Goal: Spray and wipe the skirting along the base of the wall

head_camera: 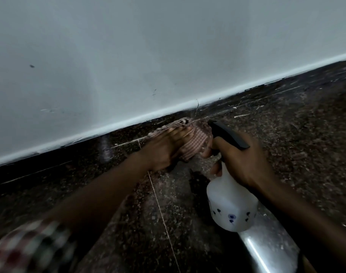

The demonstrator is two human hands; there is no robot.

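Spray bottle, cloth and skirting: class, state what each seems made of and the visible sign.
Spray bottle: probably plastic, with a translucent white body and a matt black trigger head.
Cloth: woven fabric, with a checked pattern and soft folds.
Skirting: likely polished stone, dark and speckled like granite, with a glossy reflection.

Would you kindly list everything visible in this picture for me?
wall: one, pale grey-white, upper half
skirting: one strip, dark speckled, at wall's base
floor: one, dark speckled tiles, lower half
cloth: one, pink-white checked, against the skirting
spray bottle: one, white, black trigger head, right of cloth
silvery object: one, shiny, lower right, unidentified
sleeve: one, checked, lower left
left hand: one, pressing the cloth
right hand: one, gripping the spray bottle
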